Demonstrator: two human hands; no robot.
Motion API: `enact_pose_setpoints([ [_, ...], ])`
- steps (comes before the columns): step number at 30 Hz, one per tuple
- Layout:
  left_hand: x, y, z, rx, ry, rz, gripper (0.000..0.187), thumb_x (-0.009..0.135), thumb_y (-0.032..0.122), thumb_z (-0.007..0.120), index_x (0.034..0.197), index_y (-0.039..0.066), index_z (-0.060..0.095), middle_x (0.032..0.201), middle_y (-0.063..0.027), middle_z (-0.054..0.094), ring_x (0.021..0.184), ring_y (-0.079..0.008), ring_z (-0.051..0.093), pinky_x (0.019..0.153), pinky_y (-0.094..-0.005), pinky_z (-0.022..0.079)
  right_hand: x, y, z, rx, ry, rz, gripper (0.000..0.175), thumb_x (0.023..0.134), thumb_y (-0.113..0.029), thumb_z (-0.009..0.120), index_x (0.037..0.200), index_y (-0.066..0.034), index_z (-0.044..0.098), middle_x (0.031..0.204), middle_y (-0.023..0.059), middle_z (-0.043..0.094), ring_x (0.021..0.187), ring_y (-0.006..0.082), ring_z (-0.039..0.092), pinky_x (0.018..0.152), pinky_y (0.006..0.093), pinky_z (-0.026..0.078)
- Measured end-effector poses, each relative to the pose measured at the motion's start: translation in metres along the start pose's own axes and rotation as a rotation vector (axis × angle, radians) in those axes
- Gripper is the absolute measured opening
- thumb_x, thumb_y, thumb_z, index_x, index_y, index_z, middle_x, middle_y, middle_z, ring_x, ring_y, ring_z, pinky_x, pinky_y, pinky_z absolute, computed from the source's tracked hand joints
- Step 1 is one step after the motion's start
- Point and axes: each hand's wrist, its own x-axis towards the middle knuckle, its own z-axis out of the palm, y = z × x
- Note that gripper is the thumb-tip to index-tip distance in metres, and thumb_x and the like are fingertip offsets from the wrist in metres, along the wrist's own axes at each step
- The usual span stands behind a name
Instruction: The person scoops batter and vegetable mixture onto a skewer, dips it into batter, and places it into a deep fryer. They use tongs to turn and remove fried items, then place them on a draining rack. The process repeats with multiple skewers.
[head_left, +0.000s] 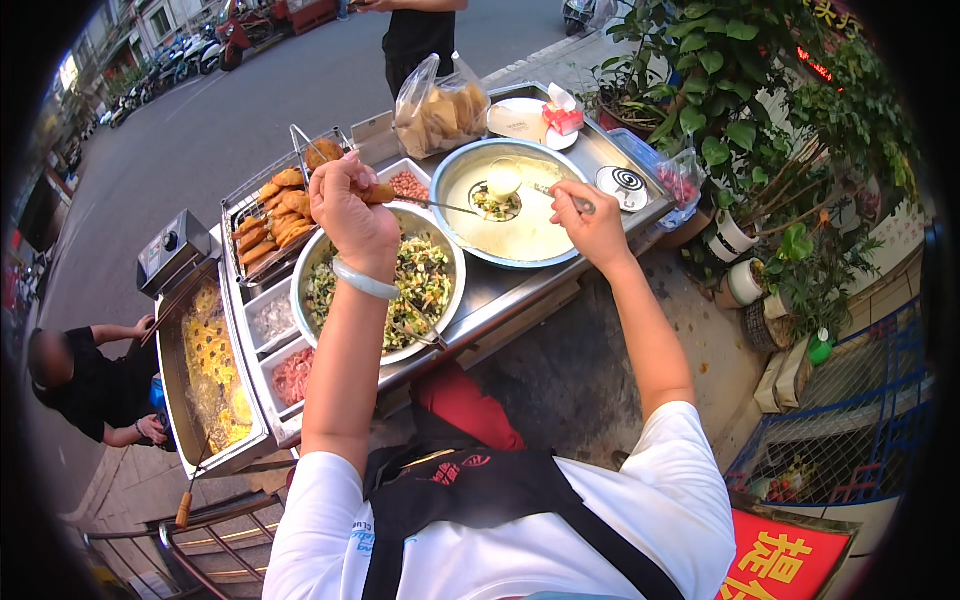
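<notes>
My left hand (356, 214), wearing a pale bangle, grips the wooden handle (379, 194) of a long-stemmed frying mould. Chopped vegetables (489, 205) fill the mould's round head, which sits over a wide basin (442, 214) of pale batter (517, 240). From the right, my right hand (581, 216) holds the metal handle of a ladle (504, 176). Its batter-coated bowl is just above the vegetables and partly hides them. Below my left wrist stands a large bowl (463, 289) of mixed chopped vegetables (424, 281), with a metal utensil (427, 330) resting in it.
At left, a fryer (259, 427) holds bubbling oil with yellow pieces. Fried cakes (281, 214) fill a wire rack. Trays of minced meat (292, 376) and peanuts (407, 186) flank the bowl. A bag (442, 112) stands behind. One person (97, 386) is beside the fryer, another (420, 41) beyond the cart.
</notes>
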Motion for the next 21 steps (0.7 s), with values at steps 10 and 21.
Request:
enact_pose_setpoints([
  [10, 0.01, 0.001, -0.027, -0.026, 0.017, 0.001, 0.011, 0.081, 0.0, 0.063, 0.072, 0.004, 0.057, 0.066, -0.0027, 0.05, 0.063, -0.0151, 0.048, 0.065, -0.029, 0.042, -0.009, 0.04, -0.006, -0.044, 0.175, -0.009, 0.018, 0.098, -0.011, 0.058, 0.101, 0.0051, 0.066, 0.083, 0.0113, 0.067, 0.066, 0.0133, 0.068, 0.061, 0.0259, 0.055],
  [21, 0.017, 0.011, -0.013, 0.054, -0.076, -0.007, 0.006, 0.08, 0.0, 0.062, 0.076, 0.003, 0.06, 0.065, -0.0019, 0.05, 0.062, -0.0119, 0.048, 0.064, -0.0268, 0.041, -0.036, 0.094, 0.024, 0.062, -0.081, 0.409, 0.018, 0.092, -0.014, 0.058, 0.093, 0.0002, 0.069, 0.074, 0.0121, 0.069, 0.063, 0.0208, 0.07, 0.061, 0.0326, 0.053],
])
